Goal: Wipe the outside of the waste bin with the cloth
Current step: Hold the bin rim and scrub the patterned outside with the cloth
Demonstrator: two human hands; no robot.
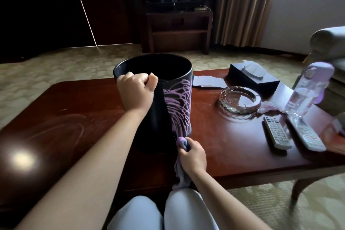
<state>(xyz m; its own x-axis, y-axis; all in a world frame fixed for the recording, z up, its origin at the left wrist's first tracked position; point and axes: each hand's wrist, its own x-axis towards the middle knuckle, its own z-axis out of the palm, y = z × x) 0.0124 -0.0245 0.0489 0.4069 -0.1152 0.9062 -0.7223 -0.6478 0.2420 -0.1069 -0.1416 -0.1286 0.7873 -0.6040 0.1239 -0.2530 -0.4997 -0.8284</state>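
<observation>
Your left grip [137, 92] is clenching the waste bin [173, 99] rim; your right grip [193, 156], bunching the cloth [182, 141], is wiping its base; next, you're sweeping upward over the scribbles

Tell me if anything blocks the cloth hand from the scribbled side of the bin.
Nothing visible does. The right hand holds the cloth against the base of the waste bin, just below the purple scribbles; the left hand grips the rim.

Both forearms bare, no sleeves in sight, nothing on either wrist. Left hand [137, 92] and right hand [193, 157] without rings or gloves. Down below, two knees [162, 211] in pale lavender-grey trousers, smooth fabric.
</observation>
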